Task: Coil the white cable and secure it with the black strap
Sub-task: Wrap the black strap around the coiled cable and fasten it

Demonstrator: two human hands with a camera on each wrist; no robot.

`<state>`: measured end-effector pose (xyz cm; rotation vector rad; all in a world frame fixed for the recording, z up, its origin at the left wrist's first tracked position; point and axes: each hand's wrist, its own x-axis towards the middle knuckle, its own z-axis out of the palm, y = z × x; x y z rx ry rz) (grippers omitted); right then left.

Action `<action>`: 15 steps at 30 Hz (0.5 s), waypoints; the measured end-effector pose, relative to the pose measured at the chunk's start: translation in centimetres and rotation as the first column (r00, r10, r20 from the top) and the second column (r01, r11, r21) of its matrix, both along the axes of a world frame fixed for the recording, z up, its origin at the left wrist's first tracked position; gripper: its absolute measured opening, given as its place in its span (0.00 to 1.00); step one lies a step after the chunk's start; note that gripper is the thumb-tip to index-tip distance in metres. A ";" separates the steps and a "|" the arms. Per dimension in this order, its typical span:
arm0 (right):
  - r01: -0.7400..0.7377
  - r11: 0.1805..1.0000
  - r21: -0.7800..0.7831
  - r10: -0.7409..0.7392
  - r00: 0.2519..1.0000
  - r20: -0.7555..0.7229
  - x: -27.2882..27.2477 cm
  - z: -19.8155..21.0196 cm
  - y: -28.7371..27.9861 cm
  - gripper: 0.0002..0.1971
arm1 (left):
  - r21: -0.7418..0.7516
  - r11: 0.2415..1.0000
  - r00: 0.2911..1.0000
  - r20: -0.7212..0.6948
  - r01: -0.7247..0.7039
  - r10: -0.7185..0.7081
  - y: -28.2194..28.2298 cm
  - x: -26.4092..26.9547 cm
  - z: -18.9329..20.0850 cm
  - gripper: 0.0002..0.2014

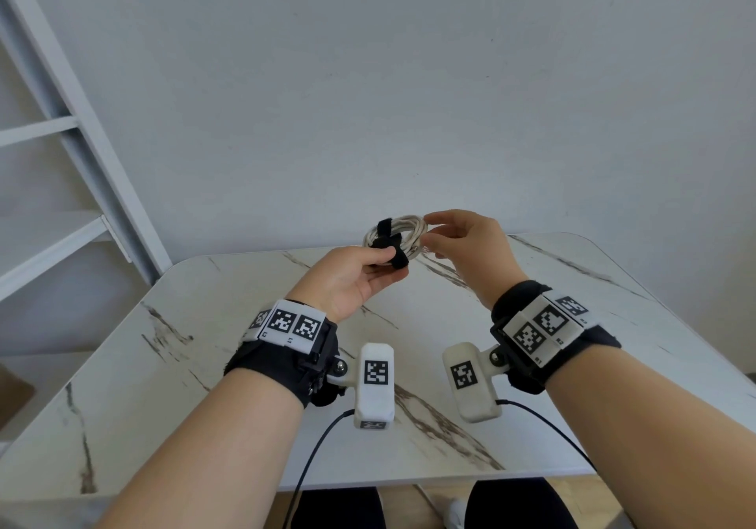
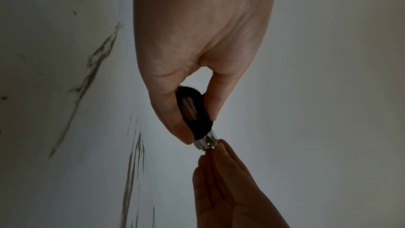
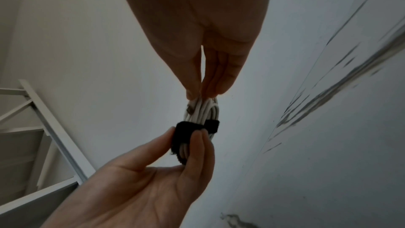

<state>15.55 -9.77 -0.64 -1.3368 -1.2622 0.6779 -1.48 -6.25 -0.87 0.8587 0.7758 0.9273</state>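
Two hands hold the coiled white cable [image 1: 399,234] in the air above the far part of the marble table [image 1: 204,348].

Left hand [image 1: 352,279] thumb and fingers pinch the black strap [image 1: 388,244] wrapped around the coil's left side. Right hand [image 1: 466,242] fingertips pinch the opposite side. Coil long axis runs left-right between the hands, edge-on to both wrist cameras.

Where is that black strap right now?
In the head view, the black strap is wrapped around the coiled white cable, held above the marble table, pinched by the left hand; the right hand pinches the coil's opposite side.
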 end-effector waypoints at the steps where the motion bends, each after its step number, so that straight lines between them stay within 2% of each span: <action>1: 0.008 1.000 0.007 -0.008 1.000 0.001 -0.1 -0.1 0.1 0.10 | -0.003 1.000 1.000 0.005 0.007 -0.007 0.0 0.1 0.1 0.10; 4: 0.019 1.000 0.001 -0.019 1.000 0.010 -0.1 -0.2 0.3 0.15 | -0.011 1.000 1.000 0.022 0.012 -0.011 0.0 0.3 0.2 0.10; 6: 0.003 0.997 -0.083 -0.003 1.000 -0.002 0.2 -0.2 0.6 0.24 | -0.013 1.000 1.000 0.026 0.010 -0.010 0.0 0.3 0.2 0.09; 8: -0.059 0.980 -0.189 0.046 0.996 -0.075 0.4 -0.2 0.9 0.30 | -0.008 1.000 1.000 0.004 0.008 -0.008 0.1 0.3 0.1 0.08; 11: -0.126 0.968 -0.218 0.101 0.988 -0.121 0.7 -0.1 1.2 0.29 | 0.004 1.000 0.999 -0.037 0.020 -0.020 0.1 0.3 0.0 0.08; 15: -0.142 0.974 -0.177 0.138 0.990 -0.034 0.8 0.0 0.7 0.23 | 0.032 0.997 0.993 -0.092 0.074 -0.071 0.1 0.2 0.1 0.09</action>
